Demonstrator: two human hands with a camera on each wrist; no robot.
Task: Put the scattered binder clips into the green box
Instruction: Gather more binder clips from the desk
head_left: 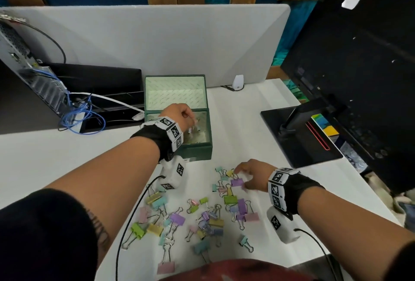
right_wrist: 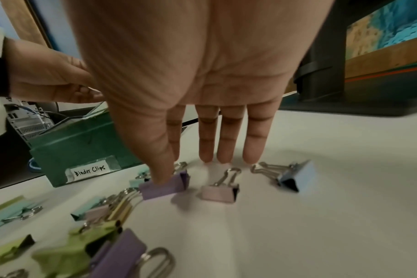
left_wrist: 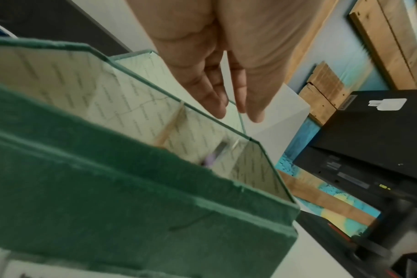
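The green box (head_left: 199,151) stands open on the white table, lid upright behind it. My left hand (head_left: 186,116) hovers over its inside with straight fingers (left_wrist: 255,105) and holds nothing. A blurred purple clip (left_wrist: 214,154) is inside the box below them. Several pastel binder clips (head_left: 202,215) lie scattered on the table in front. My right hand (head_left: 246,177) reaches down among them with straight fingers. Its thumb (right_wrist: 162,176) touches a purple clip (right_wrist: 164,188). A pink clip (right_wrist: 218,192) and a blue clip (right_wrist: 295,178) lie just beyond its fingertips.
A black monitor (head_left: 359,67) on a flat stand base (head_left: 298,141) fills the right. A computer case (head_left: 27,71) with blue cables (head_left: 83,114) and a black tray (head_left: 101,92) sit left of the box. A grey divider (head_left: 157,40) closes the back.
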